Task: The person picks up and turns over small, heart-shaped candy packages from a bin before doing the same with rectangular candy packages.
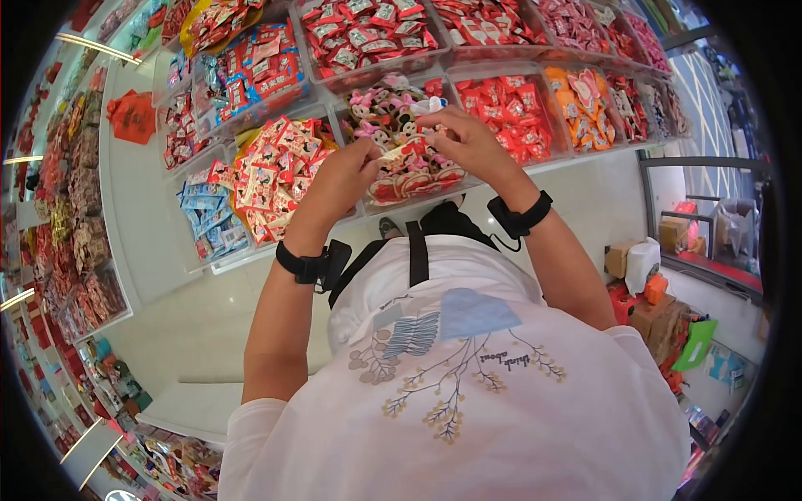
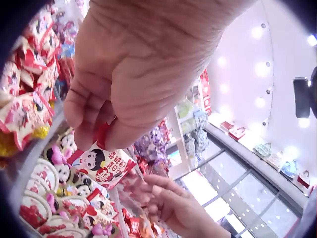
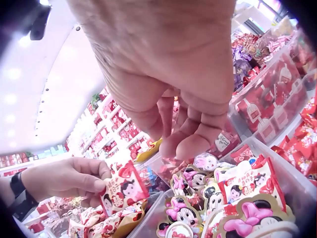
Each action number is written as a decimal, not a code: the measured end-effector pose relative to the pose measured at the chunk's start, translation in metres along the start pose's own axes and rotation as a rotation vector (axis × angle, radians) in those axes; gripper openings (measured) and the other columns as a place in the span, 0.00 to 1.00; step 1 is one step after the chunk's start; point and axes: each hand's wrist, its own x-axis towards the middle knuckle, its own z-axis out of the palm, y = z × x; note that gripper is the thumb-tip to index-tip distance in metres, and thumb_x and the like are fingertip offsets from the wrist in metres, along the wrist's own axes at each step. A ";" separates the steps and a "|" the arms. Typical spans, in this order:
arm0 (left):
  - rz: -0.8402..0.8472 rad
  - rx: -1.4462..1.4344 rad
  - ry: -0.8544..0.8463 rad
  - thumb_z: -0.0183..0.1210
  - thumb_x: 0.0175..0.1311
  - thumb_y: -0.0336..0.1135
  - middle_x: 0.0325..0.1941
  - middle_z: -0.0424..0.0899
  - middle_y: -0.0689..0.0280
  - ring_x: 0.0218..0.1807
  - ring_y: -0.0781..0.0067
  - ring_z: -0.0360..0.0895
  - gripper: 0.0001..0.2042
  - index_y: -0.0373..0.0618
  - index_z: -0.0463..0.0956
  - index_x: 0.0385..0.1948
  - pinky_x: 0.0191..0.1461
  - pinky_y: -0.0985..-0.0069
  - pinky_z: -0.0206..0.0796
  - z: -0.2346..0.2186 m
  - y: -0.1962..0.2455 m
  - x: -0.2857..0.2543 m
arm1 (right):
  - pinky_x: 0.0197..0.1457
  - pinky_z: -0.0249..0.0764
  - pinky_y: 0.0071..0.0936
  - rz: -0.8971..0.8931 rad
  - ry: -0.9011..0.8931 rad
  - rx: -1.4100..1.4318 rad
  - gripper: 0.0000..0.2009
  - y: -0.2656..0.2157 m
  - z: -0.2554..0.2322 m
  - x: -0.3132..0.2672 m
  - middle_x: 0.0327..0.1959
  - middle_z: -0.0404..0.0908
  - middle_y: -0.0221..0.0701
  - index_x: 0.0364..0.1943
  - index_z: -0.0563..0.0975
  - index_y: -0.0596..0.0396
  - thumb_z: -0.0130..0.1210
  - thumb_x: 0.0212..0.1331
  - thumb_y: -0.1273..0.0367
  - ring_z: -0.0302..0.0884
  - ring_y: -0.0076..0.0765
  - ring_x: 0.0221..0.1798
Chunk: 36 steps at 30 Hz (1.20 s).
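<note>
My left hand (image 1: 344,177) pinches one edge of a cream and red candy packet (image 2: 106,166), printed with a cartoon child's face, between thumb and fingers. The packet hangs over the near edge of a clear bin, as the right wrist view also shows. Inside that bin lie flat cartoon-mouse pieces (image 3: 185,213) with pink bows, and a similar cream packet (image 3: 252,183) rests among them. Over the bin's right side hovers my right hand (image 1: 478,149), its fingers loosely bent and nothing held in them.
Left of the bin is a pile of cream and red packets (image 1: 280,167), beside blue packets (image 1: 209,213). Red packets (image 1: 505,113) and orange packets (image 1: 581,104) fill bins to the right. Boxes (image 1: 656,321) stand on the floor at the right.
</note>
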 end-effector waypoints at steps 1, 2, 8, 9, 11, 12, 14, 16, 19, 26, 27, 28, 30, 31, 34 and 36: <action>0.078 -0.038 0.006 0.61 0.66 0.30 0.30 0.82 0.58 0.32 0.68 0.79 0.07 0.38 0.74 0.39 0.38 0.70 0.70 0.007 0.003 0.005 | 0.39 0.73 0.20 -0.015 -0.043 -0.009 0.12 -0.001 0.000 -0.002 0.40 0.79 0.28 0.52 0.81 0.57 0.55 0.66 0.73 0.75 0.19 0.36; 0.090 -0.048 -0.015 0.61 0.66 0.30 0.30 0.82 0.58 0.32 0.69 0.78 0.07 0.38 0.74 0.39 0.38 0.70 0.69 0.012 0.006 0.009 | 0.40 0.74 0.20 0.005 -0.077 -0.004 0.12 0.001 -0.001 -0.003 0.40 0.79 0.28 0.51 0.81 0.57 0.55 0.66 0.73 0.76 0.20 0.37; 0.201 -0.060 -0.098 0.60 0.67 0.31 0.31 0.80 0.61 0.33 0.71 0.75 0.07 0.39 0.75 0.40 0.39 0.71 0.68 0.040 -0.001 0.035 | 0.42 0.75 0.25 0.113 -0.159 -0.076 0.10 0.022 -0.006 -0.017 0.39 0.81 0.32 0.47 0.82 0.57 0.57 0.63 0.74 0.79 0.25 0.40; 0.195 -0.058 -0.084 0.59 0.68 0.31 0.33 0.81 0.61 0.35 0.70 0.76 0.07 0.39 0.75 0.42 0.41 0.70 0.69 0.041 0.000 0.037 | 0.42 0.75 0.25 0.097 -0.119 -0.085 0.09 0.030 -0.009 -0.018 0.38 0.80 0.32 0.46 0.82 0.57 0.57 0.63 0.74 0.79 0.26 0.40; 0.179 -0.055 -0.058 0.59 0.68 0.32 0.38 0.83 0.60 0.38 0.69 0.79 0.09 0.39 0.75 0.45 0.44 0.70 0.71 0.042 0.001 0.039 | 0.44 0.75 0.25 0.068 -0.041 -0.103 0.08 0.050 -0.015 -0.022 0.37 0.79 0.33 0.44 0.82 0.57 0.58 0.62 0.74 0.78 0.28 0.40; 0.151 -0.061 -0.045 0.59 0.68 0.32 0.40 0.83 0.60 0.40 0.69 0.79 0.10 0.39 0.75 0.46 0.45 0.70 0.71 0.040 0.001 0.039 | 0.44 0.74 0.26 0.131 -0.002 -0.106 0.08 0.053 -0.020 -0.023 0.37 0.78 0.32 0.43 0.83 0.56 0.58 0.62 0.73 0.77 0.29 0.40; 0.091 -0.073 -0.015 0.59 0.69 0.33 0.44 0.83 0.59 0.43 0.67 0.80 0.12 0.39 0.74 0.49 0.49 0.70 0.72 0.030 -0.001 0.035 | 0.46 0.74 0.27 0.254 0.074 -0.110 0.07 0.059 -0.029 -0.027 0.36 0.76 0.32 0.41 0.83 0.55 0.59 0.61 0.72 0.76 0.30 0.40; 0.029 -0.042 -0.020 0.59 0.70 0.34 0.45 0.84 0.59 0.45 0.67 0.81 0.12 0.38 0.74 0.50 0.50 0.71 0.72 0.017 -0.002 0.026 | 0.46 0.74 0.28 0.223 0.098 -0.203 0.06 0.070 -0.031 -0.034 0.36 0.75 0.32 0.40 0.84 0.53 0.60 0.60 0.72 0.76 0.33 0.40; -0.051 -0.069 0.000 0.58 0.70 0.34 0.44 0.84 0.59 0.45 0.69 0.81 0.12 0.37 0.75 0.49 0.50 0.72 0.72 0.006 -0.001 0.004 | 0.48 0.74 0.31 0.199 0.123 -0.291 0.06 0.087 -0.023 -0.041 0.37 0.74 0.34 0.40 0.84 0.52 0.61 0.59 0.72 0.76 0.36 0.42; -0.171 -0.124 0.049 0.57 0.71 0.34 0.39 0.84 0.62 0.41 0.73 0.80 0.11 0.36 0.76 0.47 0.48 0.73 0.72 0.001 -0.031 -0.031 | 0.48 0.75 0.35 0.223 0.105 -0.423 0.07 0.089 -0.013 -0.043 0.39 0.75 0.37 0.39 0.81 0.51 0.61 0.57 0.72 0.77 0.42 0.44; -0.190 -0.116 0.055 0.57 0.71 0.34 0.39 0.84 0.62 0.41 0.73 0.80 0.11 0.36 0.76 0.47 0.47 0.74 0.72 0.001 -0.033 -0.033 | 0.48 0.75 0.38 0.213 0.106 -0.462 0.07 0.089 -0.013 -0.042 0.40 0.74 0.37 0.39 0.81 0.51 0.60 0.57 0.72 0.78 0.45 0.44; -0.193 -0.112 0.066 0.57 0.71 0.34 0.39 0.84 0.62 0.41 0.74 0.80 0.11 0.36 0.76 0.47 0.47 0.74 0.72 0.000 -0.034 -0.036 | 0.47 0.76 0.40 0.202 0.108 -0.502 0.07 0.088 -0.012 -0.041 0.41 0.74 0.38 0.40 0.80 0.50 0.60 0.58 0.72 0.79 0.48 0.43; -0.198 -0.102 0.087 0.57 0.71 0.34 0.39 0.84 0.63 0.41 0.74 0.80 0.10 0.37 0.77 0.46 0.47 0.74 0.72 -0.001 -0.035 -0.040 | 0.46 0.76 0.43 0.194 0.100 -0.538 0.07 0.085 -0.012 -0.039 0.41 0.74 0.39 0.40 0.80 0.50 0.60 0.58 0.71 0.81 0.51 0.43; -0.201 -0.106 0.087 0.57 0.71 0.34 0.38 0.84 0.63 0.42 0.75 0.80 0.10 0.37 0.77 0.46 0.47 0.75 0.72 -0.002 -0.034 -0.042 | 0.46 0.76 0.44 0.197 0.090 -0.534 0.07 0.083 -0.012 -0.039 0.42 0.74 0.40 0.40 0.79 0.50 0.60 0.58 0.72 0.81 0.51 0.42; -0.201 -0.115 0.099 0.57 0.72 0.35 0.38 0.84 0.64 0.41 0.75 0.80 0.11 0.37 0.77 0.46 0.47 0.75 0.72 -0.004 -0.036 -0.048 | 0.46 0.76 0.44 0.196 0.073 -0.534 0.07 0.080 -0.013 -0.038 0.42 0.74 0.40 0.40 0.79 0.50 0.59 0.58 0.72 0.81 0.51 0.43; -0.186 -0.119 0.126 0.57 0.72 0.35 0.38 0.84 0.64 0.40 0.75 0.80 0.11 0.37 0.78 0.47 0.46 0.75 0.72 -0.006 -0.039 -0.051 | 0.46 0.76 0.43 0.191 0.075 -0.519 0.07 0.081 -0.014 -0.037 0.42 0.75 0.40 0.40 0.79 0.51 0.59 0.58 0.72 0.80 0.51 0.42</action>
